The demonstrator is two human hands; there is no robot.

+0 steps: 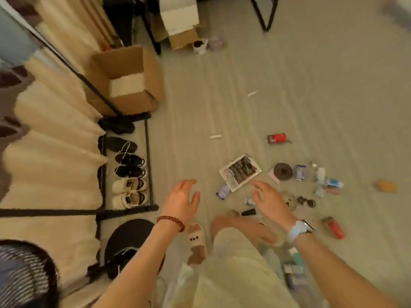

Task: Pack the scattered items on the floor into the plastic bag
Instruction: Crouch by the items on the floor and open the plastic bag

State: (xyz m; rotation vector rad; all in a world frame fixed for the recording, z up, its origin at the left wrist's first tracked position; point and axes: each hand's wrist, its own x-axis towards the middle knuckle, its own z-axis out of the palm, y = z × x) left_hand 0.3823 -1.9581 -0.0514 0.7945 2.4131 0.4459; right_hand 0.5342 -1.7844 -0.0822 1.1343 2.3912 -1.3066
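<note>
The floor [311, 96] fills most of the view, pale and streaked with motion blur. At nine o'clock a clothes rack [124, 165] stands over a row of shoes, with an open cardboard box [126, 81] at about eleven. Near the bottom edge, at six o'clock, lies what looks like the plastic bag [180, 283], pale and translucent beside the person's leg; it is blurred, so its mouth cannot be made out.

The left hand [181, 202] and right hand [270, 202] both reach forward over the floor, fingers spread apart and holding nothing.

The scattered items sit from three to four o'clock. Largest is a flat printed packet [240, 173], its long axis running from seven toward one o'clock. It lies just beyond the right hand, at about eleven o'clock from those fingertips, and well off to two o'clock from the left hand, so the right hand looks the nearer for a pickup. Further right are a dark round disc [283, 171], a red can [277, 138] on its side, a red lighter-like object [334, 227] and a cluster of small bottles [320, 174].
</note>
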